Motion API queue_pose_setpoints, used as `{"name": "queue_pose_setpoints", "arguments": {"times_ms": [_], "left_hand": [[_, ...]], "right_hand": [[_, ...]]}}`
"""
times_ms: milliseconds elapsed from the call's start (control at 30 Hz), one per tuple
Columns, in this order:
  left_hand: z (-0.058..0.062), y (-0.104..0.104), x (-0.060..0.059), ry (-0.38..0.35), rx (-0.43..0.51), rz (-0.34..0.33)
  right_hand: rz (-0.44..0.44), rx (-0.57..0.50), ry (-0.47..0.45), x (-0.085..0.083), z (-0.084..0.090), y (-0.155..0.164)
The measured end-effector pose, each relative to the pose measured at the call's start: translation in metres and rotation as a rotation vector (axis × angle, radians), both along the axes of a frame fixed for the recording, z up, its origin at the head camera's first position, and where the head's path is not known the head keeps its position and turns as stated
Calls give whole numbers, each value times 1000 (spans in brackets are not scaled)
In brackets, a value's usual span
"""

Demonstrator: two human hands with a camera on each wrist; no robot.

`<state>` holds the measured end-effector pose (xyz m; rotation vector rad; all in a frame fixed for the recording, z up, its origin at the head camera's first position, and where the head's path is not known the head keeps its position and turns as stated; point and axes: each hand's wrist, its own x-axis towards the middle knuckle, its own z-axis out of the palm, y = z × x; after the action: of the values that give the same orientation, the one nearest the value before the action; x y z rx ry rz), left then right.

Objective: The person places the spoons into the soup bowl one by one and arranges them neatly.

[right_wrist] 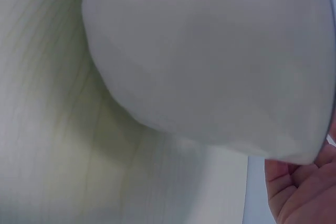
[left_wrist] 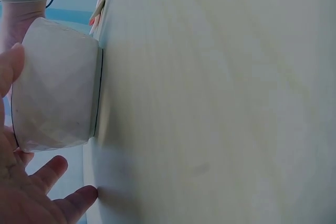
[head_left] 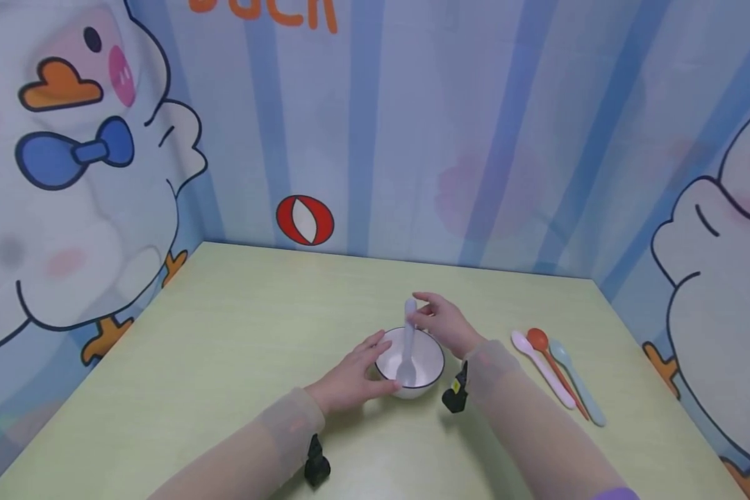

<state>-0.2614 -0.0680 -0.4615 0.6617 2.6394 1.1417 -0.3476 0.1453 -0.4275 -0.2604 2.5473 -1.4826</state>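
Observation:
A white bowl point(head_left: 426, 361) stands on the pale green table point(head_left: 225, 333), near the front middle. A pale spoon point(head_left: 407, 351) leans in it, its head down in the bowl and its handle pointing away from me. My right hand point(head_left: 415, 314) pinches the top of that handle from the right. My left hand point(head_left: 356, 375) lies against the bowl's left side with fingers fairly straight, touching the rim. The left wrist view shows the bowl's faceted wall point(left_wrist: 55, 87) next to my palm point(left_wrist: 26, 198). In the right wrist view the bowl's outside point(right_wrist: 210, 61) fills most of the frame.
Three spoons lie side by side to the right of the bowl: pink point(head_left: 540, 368), orange point(head_left: 556, 375) and light blue point(head_left: 578, 382). Cartoon-printed walls close the table's back and both sides. Black wrist cameras point(head_left: 455, 396) sit on both forearms.

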Motion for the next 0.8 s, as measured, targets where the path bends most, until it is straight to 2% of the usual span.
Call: {"name": "queue_pose_setpoints", "arguments": {"times_ms": [167,333,600,800], "left_hand": [[2,-2,0,-7,2,17],[2,-3,0,4,6,23],[1,-1,0,-1,49,4],[1,2,0,-17,40,5]], "right_hand": [[-41,-11,12,0,0,6],[-88,4,17,8,7,17],[-170,22,-9,28,18,49],[-237,33,-11,46,21,75]]}}
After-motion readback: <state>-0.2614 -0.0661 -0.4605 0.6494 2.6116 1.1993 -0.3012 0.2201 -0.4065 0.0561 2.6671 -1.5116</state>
